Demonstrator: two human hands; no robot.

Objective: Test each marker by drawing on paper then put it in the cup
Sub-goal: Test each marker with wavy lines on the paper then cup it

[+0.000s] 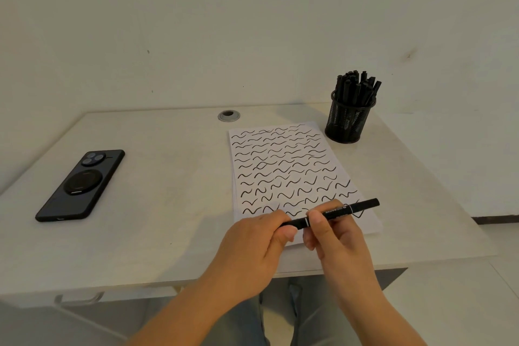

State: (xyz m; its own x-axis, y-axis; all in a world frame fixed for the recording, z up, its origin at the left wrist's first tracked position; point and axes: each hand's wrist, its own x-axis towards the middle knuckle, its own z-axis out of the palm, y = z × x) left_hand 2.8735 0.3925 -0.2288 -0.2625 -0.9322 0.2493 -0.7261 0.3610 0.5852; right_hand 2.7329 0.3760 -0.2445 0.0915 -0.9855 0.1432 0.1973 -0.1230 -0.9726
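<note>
A black marker (351,208) lies level above the near end of the paper, and both hands hold it. My left hand (252,244) grips its left end, which is hidden in the fingers. My right hand (334,236) pinches the barrel near the middle, with the right end sticking out. The white paper (244,206) is a small stack covered with rows of black squiggles. A black mesh cup (348,121) stands at the paper's far right corner, packed with several black markers (358,87).
A black phone (81,185) lies face down on the left of the pale desk (168,205). A grey cable grommet (229,115) sits at the desk's back edge by the wall. A drawer handle (78,299) shows below the front edge.
</note>
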